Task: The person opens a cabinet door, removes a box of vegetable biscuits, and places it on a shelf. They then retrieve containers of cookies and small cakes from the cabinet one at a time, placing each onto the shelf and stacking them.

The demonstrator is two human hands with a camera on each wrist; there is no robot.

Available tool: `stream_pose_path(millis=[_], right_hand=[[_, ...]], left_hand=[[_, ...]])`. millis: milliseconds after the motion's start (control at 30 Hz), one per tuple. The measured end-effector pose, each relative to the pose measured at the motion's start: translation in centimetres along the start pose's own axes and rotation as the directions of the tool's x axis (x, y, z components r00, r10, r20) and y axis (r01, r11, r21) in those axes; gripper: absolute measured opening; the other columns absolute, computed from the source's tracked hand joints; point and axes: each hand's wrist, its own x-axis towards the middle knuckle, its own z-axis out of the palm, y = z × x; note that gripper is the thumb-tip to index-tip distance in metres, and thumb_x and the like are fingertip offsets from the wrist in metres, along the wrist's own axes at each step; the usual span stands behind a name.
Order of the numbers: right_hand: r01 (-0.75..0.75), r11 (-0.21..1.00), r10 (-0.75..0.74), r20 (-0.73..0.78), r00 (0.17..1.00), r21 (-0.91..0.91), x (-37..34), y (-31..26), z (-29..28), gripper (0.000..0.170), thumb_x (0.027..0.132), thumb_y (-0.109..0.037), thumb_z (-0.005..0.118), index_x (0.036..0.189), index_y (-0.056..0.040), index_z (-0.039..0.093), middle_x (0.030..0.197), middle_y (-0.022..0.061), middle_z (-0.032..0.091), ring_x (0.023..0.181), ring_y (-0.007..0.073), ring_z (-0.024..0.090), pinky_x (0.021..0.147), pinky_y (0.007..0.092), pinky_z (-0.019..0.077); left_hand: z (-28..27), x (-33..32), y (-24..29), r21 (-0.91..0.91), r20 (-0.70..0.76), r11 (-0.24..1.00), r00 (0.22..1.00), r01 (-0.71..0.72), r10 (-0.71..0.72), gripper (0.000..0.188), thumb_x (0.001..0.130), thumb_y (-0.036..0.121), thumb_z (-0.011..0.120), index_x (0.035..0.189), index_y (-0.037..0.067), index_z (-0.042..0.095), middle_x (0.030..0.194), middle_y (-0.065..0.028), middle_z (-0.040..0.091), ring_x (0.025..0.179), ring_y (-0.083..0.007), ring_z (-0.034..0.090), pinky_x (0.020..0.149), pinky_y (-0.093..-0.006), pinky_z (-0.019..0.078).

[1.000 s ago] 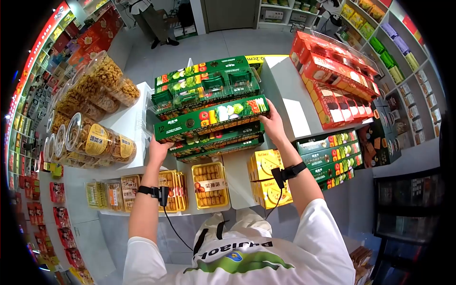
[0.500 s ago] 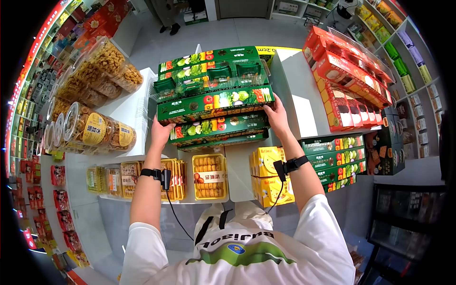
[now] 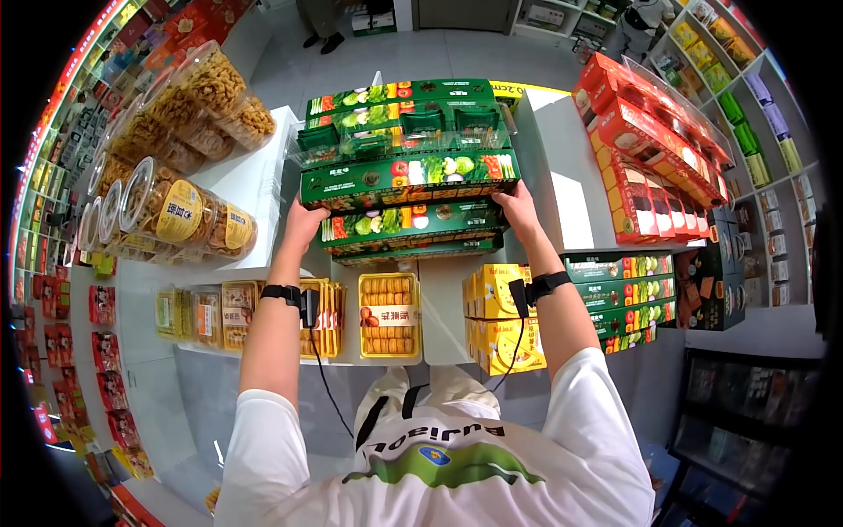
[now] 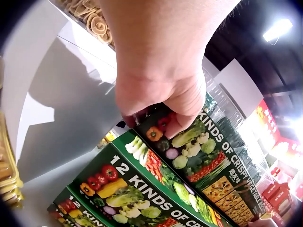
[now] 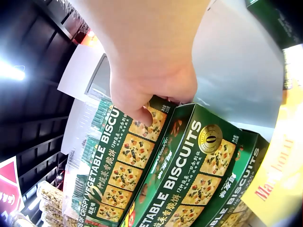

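Note:
A long green box of vegetable biscuits [image 3: 408, 178] lies crosswise between both hands. My left hand [image 3: 305, 221] grips its left end, with the thumb [image 4: 180, 125] on the printed face in the left wrist view. My right hand [image 3: 518, 211] holds the opposite end, its thumb [image 5: 142, 115] lying on the face with the biscuit pictures. Fingers of both hands are partly hidden behind the box. Just in front of it, nearer my body, stand more green biscuit boxes [image 3: 413, 224]. Behind it is a clear tray [image 3: 351, 145] with green packets.
Clear jars of snacks [image 3: 189, 211] stand on the white shelf at left. Red boxes [image 3: 650, 149] are stacked at right. A tray of round biscuits [image 3: 389, 314] and yellow boxes [image 3: 505, 321] lie nearer my body. Another green stack [image 3: 623, 294] stands beyond my right forearm.
Both hands have carried the green box away from my body, toward the clear tray. Its slant has lessened, and it now lies nearly level across the view. The head view has shifted slightly.

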Motion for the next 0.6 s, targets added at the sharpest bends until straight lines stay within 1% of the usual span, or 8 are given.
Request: stream_pose_path(millis=[67, 200, 300, 333, 400, 433, 533, 600], right_hand=[[0.011, 1.000, -0.011, 0.003, 1.000, 0.010, 0.3, 0.5, 0.3, 0.038, 0.086, -0.001, 0.061, 0.123, -0.0020, 0.052, 0.115, 0.0071, 0.063, 0.104, 0.0164, 0.058, 0.093, 0.0306, 0.0438], [0.021, 0.999, -0.022, 0.020, 1.000, 0.036, 0.0, 0.5, 0.1, 0.053, 0.081, -0.001, 0.060, 0.133, -0.0027, 0.049, 0.116, 0.0064, 0.064, 0.103, 0.0156, 0.059, 0.093, 0.0291, 0.0450], [0.003, 0.998, -0.013, 0.141, 0.990, 0.068, -0.3, 1.1, -0.9, 0.068, 0.079, -0.002, 0.068, 0.141, 0.0000, 0.040, 0.127, 0.0102, 0.058, 0.111, 0.0181, 0.057, 0.097, 0.0297, 0.0443], [0.006, 0.998, -0.015, 0.138, 0.990, 0.066, 0.0, 2.3, -1.4, 0.068, 0.079, -0.002, 0.068, 0.141, 0.0000, 0.040, 0.127, 0.0102, 0.058, 0.111, 0.0181, 0.057, 0.097, 0.0297, 0.0443], [0.078, 0.977, -0.051, 0.138, 0.989, -0.199, 0.1, 4.9, -2.3, 0.079, 0.075, -0.009, 0.079, 0.142, 0.0015, 0.038, 0.132, 0.0120, 0.056, 0.117, 0.0190, 0.054, 0.101, 0.0309, 0.0429], [0.036, 0.964, 0.011, 0.172, 0.985, -0.265, -0.2, 4.9, -2.6, 0.091, 0.069, -0.015, 0.086, 0.144, 0.0018, 0.037, 0.132, 0.0133, 0.057, 0.119, 0.0207, 0.054, 0.103, 0.0317, 0.0423], [-0.066, 0.977, 0.113, 0.230, 0.967, -0.202, -2.0, 2.3, -2.2, 0.091, 0.069, -0.014, 0.087, 0.143, 0.0020, 0.038, 0.126, 0.0130, 0.061, 0.116, 0.0210, 0.057, 0.101, 0.0309, 0.0435], [-0.016, 0.957, 0.088, 0.237, 0.967, -0.290, -2.2, 2.6, -2.4, 0.086, 0.071, -0.010, 0.085, 0.143, 0.0016, 0.039, 0.124, 0.0111, 0.061, 0.113, 0.0190, 0.057, 0.100, 0.0306, 0.0443]], left_hand=[[-0.2, 0.1, 0.0, 0.001, 0.014, 1.000, 1.000, 0.004, -0.004, 0.049, 0.073, -0.004, 0.065, 0.120, 0.002, 0.055, 0.107, -0.0048, 0.064, 0.094, -0.0167, 0.059, 0.089, -0.0301, 0.0457], [-0.5, 0.0, 0.0, -0.017, 0.034, 1.000, 0.999, -0.015, 0.016, 0.043, 0.074, -0.003, 0.068, 0.116, 0.001, 0.058, 0.102, -0.0045, 0.066, 0.092, -0.0163, 0.061, 0.087, -0.0285, 0.0469], [-0.4, -0.7, -1.8, -0.135, 0.157, 0.986, 0.985, 0.097, -0.075, 0.064, 0.070, 0.008, 0.081, 0.125, -0.002, 0.050, 0.112, -0.0094, 0.063, 0.103, -0.0208, 0.060, 0.092, -0.0315, 0.0455], [-0.4, -1.4, -2.3, -0.044, 0.165, 0.998, 0.985, 0.049, -0.041, 0.072, 0.068, 0.009, 0.083, 0.128, -0.002, 0.046, 0.117, -0.0105, 0.061, 0.106, -0.0212, 0.059, 0.093, -0.0320, 0.0458], [-0.3, -3.2, -3.3, 0.136, 0.195, 0.989, 0.981, -0.049, 0.022, 0.087, 0.064, 0.011, 0.088, 0.135, -0.002, 0.039, 0.127, -0.0127, 0.057, 0.112, -0.0221, 0.057, 0.096, -0.0329, 0.0464], [-0.2, -4.5, -1.7, 0.216, 0.216, 0.976, 0.974, 0.025, -0.073, 0.086, 0.062, 0.009, 0.089, 0.132, -0.002, 0.043, 0.122, -0.0125, 0.060, 0.109, -0.0221, 0.059, 0.094, -0.0334, 0.0477], [0.0, -4.3, -2.7, 0.293, 0.205, 0.955, 0.973, 0.043, -0.107, 0.080, 0.059, 0.003, 0.088, 0.127, -0.001, 0.047, 0.116, -0.0104, 0.063, 0.104, -0.0221, 0.061, 0.091, -0.0349, 0.0499], [0.3, -4.4, -3.5, 0.282, 0.171, 0.959, 0.983, 0.018, -0.069, 0.073, 0.060, 0.003, 0.087, 0.123, -0.001, 0.050, 0.109, -0.0103, 0.066, 0.096, -0.0216, 0.064, 0.086, -0.0342, 0.0515]])
